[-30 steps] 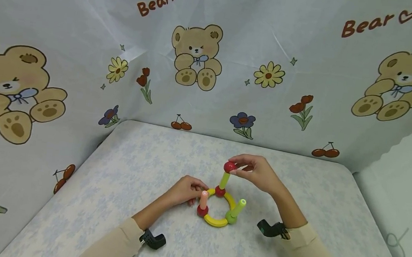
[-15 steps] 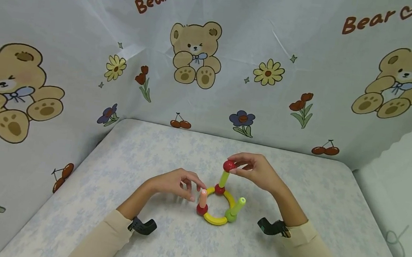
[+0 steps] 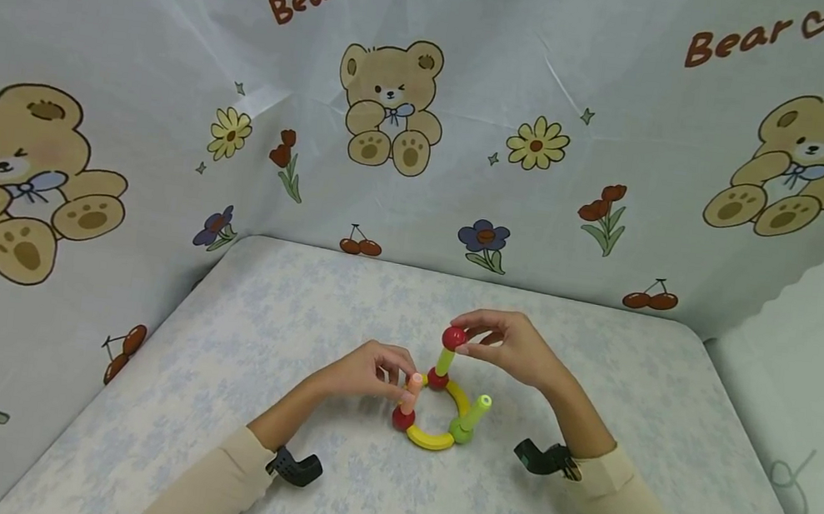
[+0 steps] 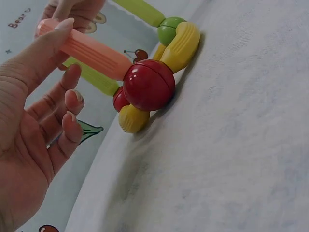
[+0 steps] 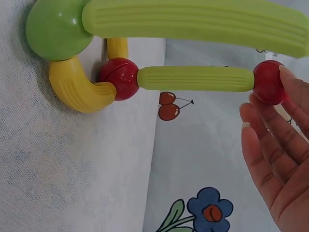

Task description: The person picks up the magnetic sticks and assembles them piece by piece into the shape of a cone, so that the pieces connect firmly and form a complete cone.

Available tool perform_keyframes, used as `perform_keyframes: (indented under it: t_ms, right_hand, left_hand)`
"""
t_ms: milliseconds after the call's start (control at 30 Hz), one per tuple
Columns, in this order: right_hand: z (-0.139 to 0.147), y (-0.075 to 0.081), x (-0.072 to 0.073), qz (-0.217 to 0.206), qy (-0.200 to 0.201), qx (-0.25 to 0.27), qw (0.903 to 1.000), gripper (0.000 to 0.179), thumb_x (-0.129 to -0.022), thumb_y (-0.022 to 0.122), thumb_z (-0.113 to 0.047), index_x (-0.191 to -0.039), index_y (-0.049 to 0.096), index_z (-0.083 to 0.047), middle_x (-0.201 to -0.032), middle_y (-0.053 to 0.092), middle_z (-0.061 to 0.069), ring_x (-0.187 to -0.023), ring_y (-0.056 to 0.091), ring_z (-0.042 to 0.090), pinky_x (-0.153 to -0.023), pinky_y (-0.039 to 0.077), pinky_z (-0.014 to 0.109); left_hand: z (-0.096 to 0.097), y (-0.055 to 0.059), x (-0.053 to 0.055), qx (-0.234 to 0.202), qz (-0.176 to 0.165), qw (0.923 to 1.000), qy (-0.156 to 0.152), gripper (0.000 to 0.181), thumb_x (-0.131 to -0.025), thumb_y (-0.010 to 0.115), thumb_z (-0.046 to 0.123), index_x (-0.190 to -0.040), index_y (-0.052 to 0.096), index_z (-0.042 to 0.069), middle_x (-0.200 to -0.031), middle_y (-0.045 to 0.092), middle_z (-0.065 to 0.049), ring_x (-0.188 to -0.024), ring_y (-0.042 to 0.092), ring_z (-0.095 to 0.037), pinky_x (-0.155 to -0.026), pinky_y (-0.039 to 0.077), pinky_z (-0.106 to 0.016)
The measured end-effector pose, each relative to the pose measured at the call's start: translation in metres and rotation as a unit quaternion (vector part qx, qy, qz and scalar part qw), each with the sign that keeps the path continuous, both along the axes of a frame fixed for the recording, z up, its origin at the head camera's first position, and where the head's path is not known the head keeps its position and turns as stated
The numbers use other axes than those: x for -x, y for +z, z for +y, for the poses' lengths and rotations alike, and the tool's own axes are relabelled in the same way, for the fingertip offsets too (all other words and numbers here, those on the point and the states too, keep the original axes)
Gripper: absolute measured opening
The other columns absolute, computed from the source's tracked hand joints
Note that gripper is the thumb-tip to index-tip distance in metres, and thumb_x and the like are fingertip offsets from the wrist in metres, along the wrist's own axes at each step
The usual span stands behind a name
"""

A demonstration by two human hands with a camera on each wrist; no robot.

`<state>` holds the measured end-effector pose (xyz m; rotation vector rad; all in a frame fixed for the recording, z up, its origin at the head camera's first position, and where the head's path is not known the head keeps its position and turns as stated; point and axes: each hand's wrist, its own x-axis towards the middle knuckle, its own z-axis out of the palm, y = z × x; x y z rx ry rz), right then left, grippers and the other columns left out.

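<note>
On the table lies a ring of curved yellow rods (image 3: 430, 441) joined by red and green balls. An orange rod (image 4: 94, 52) rises from the near-left red ball (image 4: 148, 85); my left hand (image 3: 372, 370) pinches it near its top with thumb and fingers. From the back red ball (image 5: 119, 79) stands a light green rod (image 5: 195, 78), capped by another red ball (image 5: 268, 82). My right hand (image 3: 512, 344) holds that top ball between thumb and fingertips. A second green rod (image 3: 476, 413) leans outward from the green ball (image 3: 461, 431), touched by neither hand.
The pieces stand on a pale floral tablecloth (image 3: 286, 302). A bear-printed curtain (image 3: 460, 86) closes off the back and left side. Black wrist cameras (image 3: 295, 467) sit at both wrists. A thin cord (image 3: 795, 482) hangs at the right.
My left hand left the ring, lifted away leftward, then came back and took the orange rod, which now tilts slightly right. The right hand and its ball shifted slightly left and down.
</note>
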<state>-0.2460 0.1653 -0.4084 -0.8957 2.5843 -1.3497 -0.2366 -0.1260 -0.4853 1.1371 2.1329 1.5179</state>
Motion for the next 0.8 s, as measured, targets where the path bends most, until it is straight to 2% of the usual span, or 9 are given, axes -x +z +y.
perform_keyframes:
  t_ms: [233,400,567,800]
  right_hand:
    - [-0.001,0.003,-0.006,0.002,0.020,-0.002,0.9998,0.034,-0.087,0.082,-0.014,-0.120,0.074,-0.014,-0.113,0.073,-0.001,-0.100,0.068,0.018,-0.084,0.058,0.041]
    - [-0.005,0.006,-0.010,0.025,0.056,-0.014,0.9980,0.034,-0.087,0.083,-0.012,-0.119,0.075,-0.016,-0.110,0.074,-0.006,-0.098,0.067,0.015,-0.081,0.059,0.034]
    - [-0.010,0.009,-0.014,0.037,0.089,-0.022,0.9951,0.035,-0.087,0.082,-0.009,-0.121,0.073,-0.013,-0.110,0.074,-0.006,-0.099,0.067,0.014,-0.083,0.059,0.036]
    - [-0.015,0.010,-0.018,0.038,0.100,-0.038,0.9936,0.036,-0.086,0.082,-0.010,-0.121,0.074,-0.013,-0.113,0.073,-0.005,-0.103,0.067,0.015,-0.084,0.059,0.038]
  left_hand:
    - [0.008,-0.005,-0.003,-0.014,0.006,0.9991,0.039,0.019,-0.091,0.078,0.012,-0.110,0.078,0.011,-0.096,0.071,0.003,-0.079,0.057,-0.025,-0.069,0.051,-0.027]
    - [0.011,-0.009,-0.003,-0.006,0.010,0.9985,0.054,0.018,-0.091,0.079,0.017,-0.109,0.079,0.016,-0.097,0.071,0.005,-0.076,0.057,-0.018,-0.066,0.050,-0.026]
    - [0.013,-0.011,-0.003,-0.005,0.014,0.9982,0.059,0.016,-0.091,0.079,0.021,-0.107,0.079,0.019,-0.097,0.071,0.006,-0.075,0.056,-0.015,-0.065,0.049,-0.027]
    - [0.014,-0.013,-0.002,-0.011,0.016,0.9980,0.059,0.014,-0.091,0.079,0.019,-0.105,0.079,0.020,-0.096,0.071,0.007,-0.075,0.055,-0.016,-0.064,0.048,-0.027]
